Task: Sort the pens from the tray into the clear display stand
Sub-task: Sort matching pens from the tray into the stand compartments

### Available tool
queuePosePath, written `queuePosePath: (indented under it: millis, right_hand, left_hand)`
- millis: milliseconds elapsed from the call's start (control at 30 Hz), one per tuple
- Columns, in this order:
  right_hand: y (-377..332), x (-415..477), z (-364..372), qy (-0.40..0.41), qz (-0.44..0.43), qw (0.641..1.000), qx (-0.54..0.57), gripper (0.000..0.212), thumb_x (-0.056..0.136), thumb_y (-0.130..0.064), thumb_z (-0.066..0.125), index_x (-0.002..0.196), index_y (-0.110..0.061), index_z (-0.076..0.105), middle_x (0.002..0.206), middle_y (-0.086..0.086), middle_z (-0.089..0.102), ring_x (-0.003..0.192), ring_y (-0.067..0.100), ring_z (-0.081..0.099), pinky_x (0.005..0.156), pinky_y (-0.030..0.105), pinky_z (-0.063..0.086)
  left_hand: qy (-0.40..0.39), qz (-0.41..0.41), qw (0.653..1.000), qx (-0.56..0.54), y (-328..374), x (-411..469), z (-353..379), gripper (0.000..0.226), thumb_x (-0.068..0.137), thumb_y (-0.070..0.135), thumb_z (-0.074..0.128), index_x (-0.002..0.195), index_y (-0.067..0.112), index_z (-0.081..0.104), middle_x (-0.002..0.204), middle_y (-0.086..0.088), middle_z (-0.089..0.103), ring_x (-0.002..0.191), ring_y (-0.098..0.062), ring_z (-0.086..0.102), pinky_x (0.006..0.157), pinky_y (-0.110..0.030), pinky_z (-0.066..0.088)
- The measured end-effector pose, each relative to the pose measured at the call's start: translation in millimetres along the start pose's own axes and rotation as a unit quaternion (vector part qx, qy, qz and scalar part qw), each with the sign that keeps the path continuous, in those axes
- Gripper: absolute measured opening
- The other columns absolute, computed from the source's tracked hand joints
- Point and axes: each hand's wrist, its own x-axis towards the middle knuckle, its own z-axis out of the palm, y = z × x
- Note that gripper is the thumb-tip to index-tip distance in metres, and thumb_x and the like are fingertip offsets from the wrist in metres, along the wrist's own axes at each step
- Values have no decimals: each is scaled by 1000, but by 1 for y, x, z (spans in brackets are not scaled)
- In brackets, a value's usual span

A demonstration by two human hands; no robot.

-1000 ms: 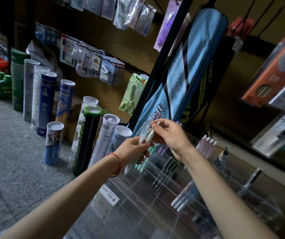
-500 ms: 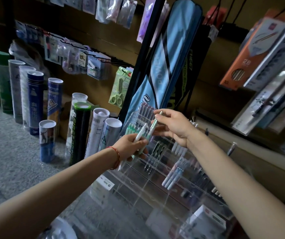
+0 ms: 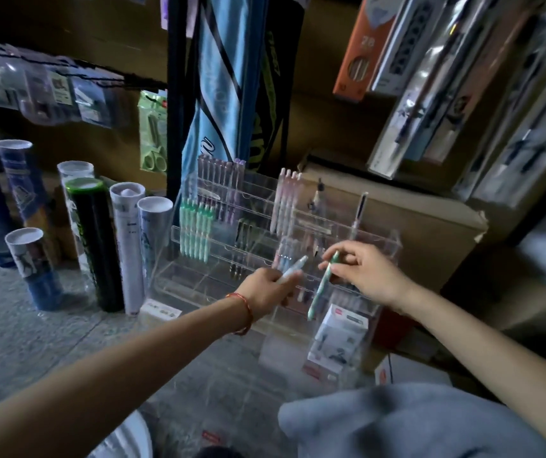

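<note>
And the hands split apart! The right hand (image 3: 366,276) has drawn 1 green pen (image 3: 322,287) clear and pinches it tip-down, while the left hand (image 3: 265,285) keeps its grip on a pale pen (image 3: 291,270). Both have dropped low in front of the clear display stand (image 3: 182,276), right of the green row (image 3: 196,230). Neither pen is slotted yet, so picking a compartment looks like the next job.

Right hand (image 3: 368,276) has pulled the green pen (image 3: 319,292) from left hand (image 3: 263,289).
</note>
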Motion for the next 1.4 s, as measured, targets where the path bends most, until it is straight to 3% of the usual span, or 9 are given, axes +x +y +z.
queuePosePath:
  millis: [67,200,333,433,700,1000,1133,1233,1400]
  right_hand:
    - [18,-9,-3,21,1,999,-38,18,87,6,55,96,-9,60,99,10,64,83,6,62,75,14,50]
    - [28,-5,5,7,-27,997,-72,20,87,-1,57,93,-19,61,100,8,63,95,27,62,91,46,49]
    - [19,2,1,84,-61,994,-41,17,88,0,56,103,-4,63,102,6,61,92,15,56,86,26,45]
    - [28,-3,11,1,-43,993,-111,16,90,-5,55,104,-9,63,102,4,62,88,14,56,83,28,44]
    - [71,1,36,-78,65,986,-135,11,85,-7,64,95,-10,67,88,-2,58,87,13,55,77,22,40]
    - [90,1,50,-99,94,968,-210,25,85,-9,64,108,-19,64,122,11,54,110,23,51,90,29,47]
    - [55,1,39,-69,11,992,-102,28,90,-5,56,117,-9,59,101,-2,61,82,7,57,73,15,48]
    - [33,-3,38,-87,9,996,5,14,91,-8,56,90,3,65,78,4,61,66,8,56,66,20,48]
    - [27,-2,37,-26,-15,999,17,12,86,-8,63,95,-3,68,83,6,66,82,23,64,85,42,53]
  left_hand:
    - [-4,-22,1000,-20,8,2,23,43,98,36,37,61,17,50,60,1,52,41,-8,36,38,-17,26]
    - [17,-37,998,-50,9,-1,39,35,101,18,33,70,15,48,60,-1,48,36,-2,40,35,-14,28]
    - [57,-60,993,-79,3,-7,27,32,100,15,35,72,13,50,54,0,50,34,-2,40,35,-12,30]
    - [69,-67,988,-117,7,-10,22,33,99,13,37,70,12,50,42,6,52,30,1,43,36,-12,31]
    - [38,-53,997,-39,-8,-19,23,21,98,14,40,83,11,54,71,3,62,60,-4,57,44,-6,41]
    - [-14,-91,994,-51,-19,-13,26,17,98,15,42,89,13,56,76,1,61,63,-7,58,62,-22,49]
    - [-14,-66,996,-56,-18,-10,32,16,92,12,53,78,16,60,78,-1,65,60,-4,63,77,-35,54]
    - [15,-38,998,-55,-17,-8,39,14,84,8,64,72,13,61,78,-9,64,68,-14,62,75,-34,56]
    - [88,28,996,10,-14,5,41,14,78,16,72,72,12,60,66,0,58,67,-15,54,70,-30,53]
